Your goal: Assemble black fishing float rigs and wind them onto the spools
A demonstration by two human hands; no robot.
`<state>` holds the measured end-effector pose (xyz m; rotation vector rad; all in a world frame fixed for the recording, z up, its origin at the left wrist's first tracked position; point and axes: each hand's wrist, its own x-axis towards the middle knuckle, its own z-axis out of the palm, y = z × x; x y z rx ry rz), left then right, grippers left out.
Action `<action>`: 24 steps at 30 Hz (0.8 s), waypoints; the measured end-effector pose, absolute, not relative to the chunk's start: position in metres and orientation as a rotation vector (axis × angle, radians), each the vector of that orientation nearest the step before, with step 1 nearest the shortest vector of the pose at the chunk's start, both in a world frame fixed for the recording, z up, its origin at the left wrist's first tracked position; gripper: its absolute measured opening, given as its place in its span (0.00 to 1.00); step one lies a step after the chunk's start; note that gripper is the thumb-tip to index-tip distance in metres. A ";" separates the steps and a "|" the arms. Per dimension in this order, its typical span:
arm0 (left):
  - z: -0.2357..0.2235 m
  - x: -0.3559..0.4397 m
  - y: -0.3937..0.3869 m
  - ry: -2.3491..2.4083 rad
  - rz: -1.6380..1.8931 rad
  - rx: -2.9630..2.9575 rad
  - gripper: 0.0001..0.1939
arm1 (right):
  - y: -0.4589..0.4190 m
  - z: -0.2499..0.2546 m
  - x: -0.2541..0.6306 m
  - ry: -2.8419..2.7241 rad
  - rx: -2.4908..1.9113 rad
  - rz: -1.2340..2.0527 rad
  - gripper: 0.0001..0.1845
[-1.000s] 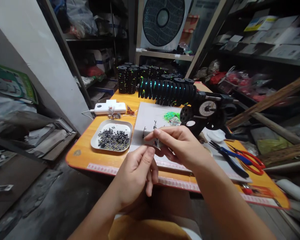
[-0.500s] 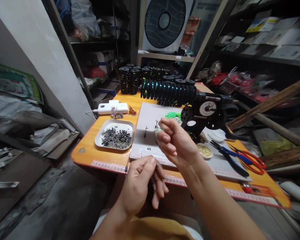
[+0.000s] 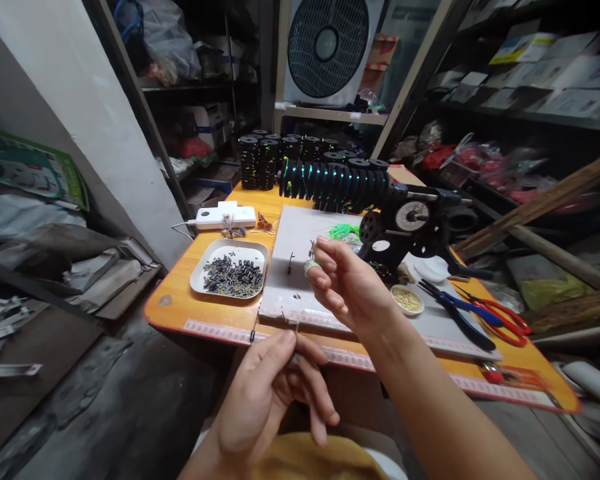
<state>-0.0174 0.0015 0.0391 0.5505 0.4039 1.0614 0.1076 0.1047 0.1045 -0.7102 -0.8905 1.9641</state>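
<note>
My left hand (image 3: pixel 265 387) is low in front of the table edge. Its thumb and index finger are pinched together on a thin, dark bit too small to name; the other fingers hang loose. Above the grey board (image 3: pixel 285 233), my right hand (image 3: pixel 347 283) is raised with curled fingers, thumb side toward the board. A pale wrap (image 3: pixel 312 268) circles one finger. Whatever its fingertips hold, if anything, is hidden. A small black cylinder (image 3: pixel 253 335) hangs at the table edge, left of my left hand. Dark small pieces (image 3: pixel 289 265) lie on the board beyond the hands.
A white tray (image 3: pixel 196 283) holds many small black parts. Green strands (image 3: pixel 344 231) lie behind my right hand, before a black winding device (image 3: pixel 410 220) with spools. To the right are a dish of golden beads (image 3: pixel 407 300), pliers (image 3: pixel 455 317) and red-handled scissors (image 3: pixel 505 323). Shelves flank the table.
My left hand has turned and shifted slightly left, its lower fingers spreading more while thumb and index stay pinched. My right hand has moved only a little left.
</note>
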 end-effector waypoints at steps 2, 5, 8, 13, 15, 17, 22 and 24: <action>0.036 -0.019 -0.003 0.427 1.061 0.557 0.19 | 0.101 0.102 0.111 -1.035 -0.711 1.957 0.18; 0.030 -0.023 -0.010 0.442 1.044 0.581 0.17 | 0.089 0.093 0.119 -1.375 -0.810 1.881 0.16; 0.021 -0.026 -0.016 0.415 1.019 0.574 0.15 | 0.073 0.080 0.125 -1.697 -0.869 1.789 0.15; 0.010 -0.027 -0.025 0.475 0.991 0.628 0.16 | 0.055 0.062 0.124 -1.699 -0.872 1.810 0.12; 0.011 -0.029 -0.028 0.558 0.971 0.668 0.18 | 0.052 0.058 0.122 -1.543 -0.919 1.895 0.13; 0.014 -0.030 -0.031 0.662 0.954 0.728 0.20 | 0.049 0.053 0.121 -1.410 -0.903 1.960 0.13; 0.018 -0.027 -0.035 0.742 1.138 0.953 0.23 | 0.043 0.035 0.117 -1.101 -0.769 2.103 0.13; 0.017 -0.025 -0.036 0.720 1.170 0.928 0.22 | 0.039 0.028 0.114 -1.033 -0.747 2.146 0.14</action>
